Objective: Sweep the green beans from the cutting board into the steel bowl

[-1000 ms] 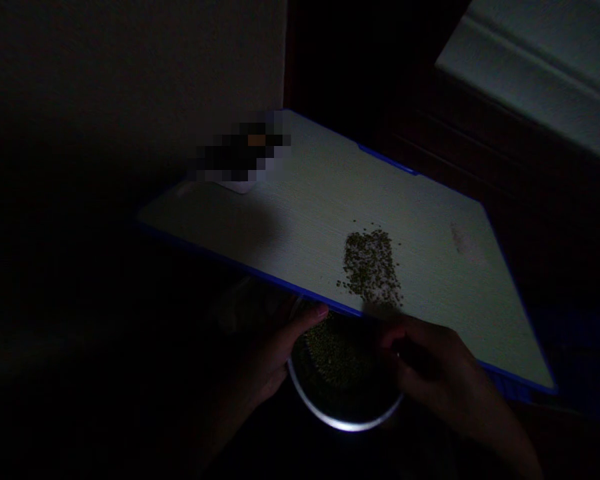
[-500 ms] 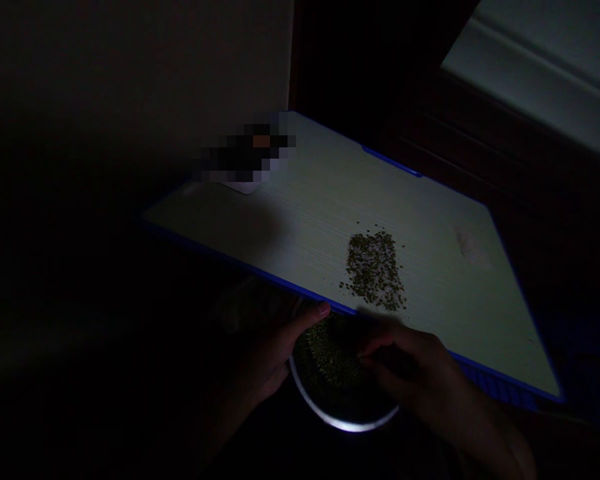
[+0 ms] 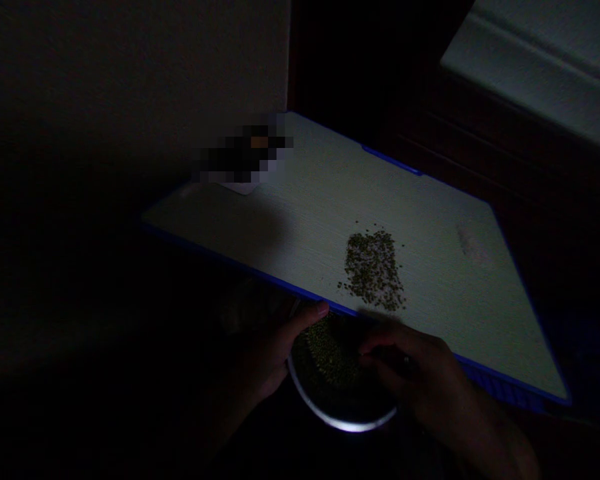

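Observation:
Dim light falls on a metal bowl [image 3: 353, 425] partly filled with small green beans [image 3: 333, 357] that look like mung beans. My left hand [image 3: 285, 350] grips the bowl at its left side; its thumb lies by the board's blue edge, and its other fingers are mostly hidden. Over the bowl's right part, my right hand [image 3: 420, 363] has thumb and index finger close together in a pinch. Whatever is between those fingertips is too dark to make out. More beans [image 3: 375, 270] lie spread in a loose patch on the pale, blue-edged board [image 3: 300, 233], just beyond the bowl.
A blurred-out object [image 3: 245, 157] rests at the board's far left corner. A faded mark [image 3: 473, 243] shows on its right side. Behind the left part rises a wall [image 3: 180, 67]. The board's near edge overhangs the bowl's far side.
My right hand has shifted very slightly, still pinched over the bowl. The left hand, bowl and bean patch look nearly the same.

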`<state>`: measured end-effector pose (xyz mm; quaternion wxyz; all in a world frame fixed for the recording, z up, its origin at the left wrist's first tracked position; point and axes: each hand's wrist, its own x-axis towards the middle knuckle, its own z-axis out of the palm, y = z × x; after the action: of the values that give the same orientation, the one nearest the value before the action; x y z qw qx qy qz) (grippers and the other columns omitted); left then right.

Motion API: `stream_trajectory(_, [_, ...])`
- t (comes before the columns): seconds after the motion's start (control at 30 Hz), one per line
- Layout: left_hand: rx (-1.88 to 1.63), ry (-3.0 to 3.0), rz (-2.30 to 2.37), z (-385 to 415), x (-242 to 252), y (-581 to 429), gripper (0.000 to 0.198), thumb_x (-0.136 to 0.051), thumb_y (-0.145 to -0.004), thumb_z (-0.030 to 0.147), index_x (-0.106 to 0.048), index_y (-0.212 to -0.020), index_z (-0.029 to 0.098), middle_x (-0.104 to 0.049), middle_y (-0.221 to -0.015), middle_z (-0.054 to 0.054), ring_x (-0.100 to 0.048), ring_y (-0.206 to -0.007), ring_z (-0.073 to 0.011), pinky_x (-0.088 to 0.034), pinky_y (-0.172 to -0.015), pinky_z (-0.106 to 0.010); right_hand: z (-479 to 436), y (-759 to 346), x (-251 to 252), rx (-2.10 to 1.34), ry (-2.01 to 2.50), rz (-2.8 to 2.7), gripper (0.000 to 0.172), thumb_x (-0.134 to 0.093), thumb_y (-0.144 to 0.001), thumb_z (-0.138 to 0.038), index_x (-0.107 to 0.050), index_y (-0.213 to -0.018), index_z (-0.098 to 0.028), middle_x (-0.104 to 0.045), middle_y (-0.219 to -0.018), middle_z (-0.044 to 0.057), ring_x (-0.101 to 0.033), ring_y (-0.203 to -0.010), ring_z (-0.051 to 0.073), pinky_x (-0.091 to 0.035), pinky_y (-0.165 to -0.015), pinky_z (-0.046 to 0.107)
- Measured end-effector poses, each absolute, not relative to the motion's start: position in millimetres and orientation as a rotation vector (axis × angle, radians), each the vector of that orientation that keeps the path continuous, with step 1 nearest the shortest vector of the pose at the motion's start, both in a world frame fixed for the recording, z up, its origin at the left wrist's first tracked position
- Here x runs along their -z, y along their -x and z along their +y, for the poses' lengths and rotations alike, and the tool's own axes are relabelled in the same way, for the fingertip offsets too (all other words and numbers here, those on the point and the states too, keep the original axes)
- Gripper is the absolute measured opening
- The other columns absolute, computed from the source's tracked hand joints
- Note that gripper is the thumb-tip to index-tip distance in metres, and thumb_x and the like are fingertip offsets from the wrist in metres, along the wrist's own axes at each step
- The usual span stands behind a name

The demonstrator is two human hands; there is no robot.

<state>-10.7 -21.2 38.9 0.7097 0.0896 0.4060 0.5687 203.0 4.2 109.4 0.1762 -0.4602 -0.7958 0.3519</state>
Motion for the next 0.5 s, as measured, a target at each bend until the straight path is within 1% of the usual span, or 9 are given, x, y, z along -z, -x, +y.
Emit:
stream_trajectory(0.1, [-1.227, -0.157, 0.904, -21.5, -41.8, 10.6, 0.025, -0.093, -0.075, 0.034, -0.082, -0.098, 0.033, -0.084, -0.107, 0.004, -0.078, -0.107, -0.0238, -0.061, -0.089, -0.033, 2.9, -203.6, -107.8, -0.904, 1.273, -2.277, 0.017, -0.063, -0.093, -0.018, -0.076, -0.098, -0.028, -0.08, -0.097, 0.001, -0.077, -0.085, 0.017, -0.064, -0.084, 0.032])
stream_trajectory(0.23, [-1.224, -0.174, 0.92, -19.9, -43.5, 11.3, 0.024, -0.093, -0.075, 0.035, -0.083, -0.097, 0.031, -0.084, -0.112, 0.003, -0.077, -0.11, -0.0242, -0.062, -0.089, -0.032, 0.2, -205.3, -105.6, -0.829, 1.215, -2.293, 0.016, -0.062, -0.098, -0.02, -0.074, -0.105, -0.028, -0.081, -0.103, 0.002, -0.078, -0.09, 0.018, -0.065, -0.088, 0.034])
stream_trajectory(0.37, [-1.248, -0.194, 0.915, -18.7, -38.6, 10.8, 0.023, -0.092, -0.076, 0.034, -0.083, -0.097, 0.037, -0.083, -0.11, 0.009, -0.077, -0.11, -0.0244, -0.063, -0.087, -0.033, -0.4, -207.8, -106.6, -0.889, 1.219, -2.299, 0.017, -0.066, -0.097, -0.019, -0.075, -0.108, -0.028, -0.082, -0.104, 0.002, -0.079, -0.09, 0.018, -0.066, -0.086, 0.032])
stream_trajectory(0.43, [-1.254, -0.209, 0.927, -18.6, -36.0, 9.7, 0.02, -0.089, -0.079, 0.035, -0.082, -0.098, 0.038, -0.083, -0.11, 0.01, -0.075, -0.113, -0.0233, -0.062, -0.091, -0.032, -0.2, -208.7, -107.4, -0.941, 1.237, -2.306, 0.021, -0.065, -0.098, -0.017, -0.075, -0.112, -0.029, -0.082, -0.105, 0.001, -0.08, -0.09, 0.017, -0.066, -0.086, 0.03])
stream_trajectory(0.5, [-1.246, -0.232, 0.956, -19.1, -34.4, 8.8, 0.021, -0.087, -0.082, 0.035, -0.082, -0.102, 0.038, -0.083, -0.112, 0.01, -0.072, -0.121, -0.0229, -0.059, -0.096, -0.031, -0.2, -209.8, -109.0, -0.982, 1.219, -2.322, 0.024, -0.062, -0.1, -0.018, -0.075, -0.117, -0.03, -0.082, -0.111, 0.001, -0.08, -0.097, 0.018, -0.065, -0.09, 0.031])
